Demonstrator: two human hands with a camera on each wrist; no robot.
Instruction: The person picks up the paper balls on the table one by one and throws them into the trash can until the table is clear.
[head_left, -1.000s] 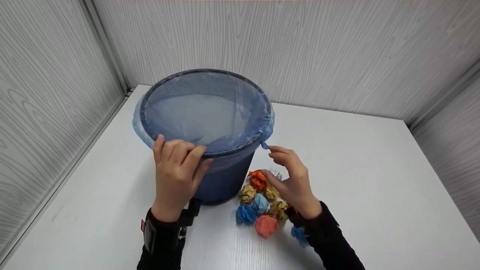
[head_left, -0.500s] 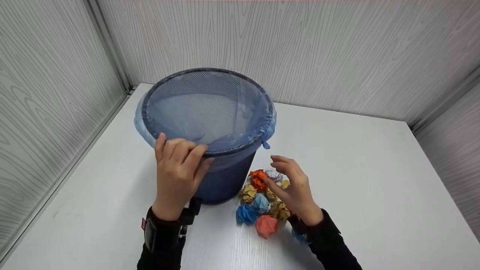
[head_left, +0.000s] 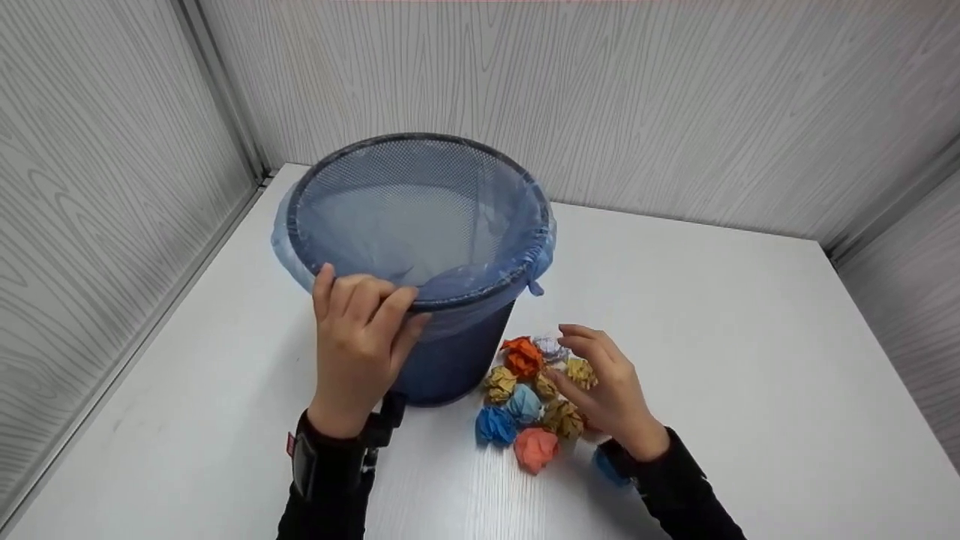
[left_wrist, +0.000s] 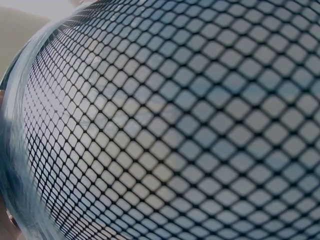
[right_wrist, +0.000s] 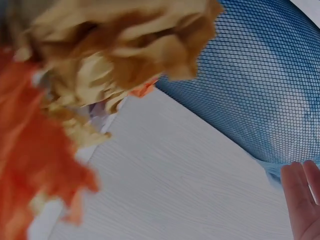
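A dark blue mesh wastebasket (head_left: 450,367) stands on the table, lined with a thin blue plastic bag (head_left: 412,232) folded out over its rim. My left hand (head_left: 356,322) grips the near rim, fingers over the edge and thumb outside, with the bag between. In the left wrist view the basket's mesh (left_wrist: 165,120) fills nearly everything. My right hand (head_left: 611,386), loosely bent and holding nothing, hovers over the right side of a cluster of crumpled paper balls (head_left: 524,405). At the basket's right rim hangs a small knot of the bag (head_left: 535,288).
The paper balls include an orange one (head_left: 523,356), a coral one (head_left: 535,449) and a blue one (head_left: 496,426) beside the basket's foot. Another blue ball (head_left: 611,469) lies partly under my right wrist. White panels (head_left: 675,112) enclose the white table (head_left: 750,360) at the back and sides.
My right hand has left the bag's knot at the rim and come down and to the right, over the paper balls. My left hand keeps its grip on the rim.
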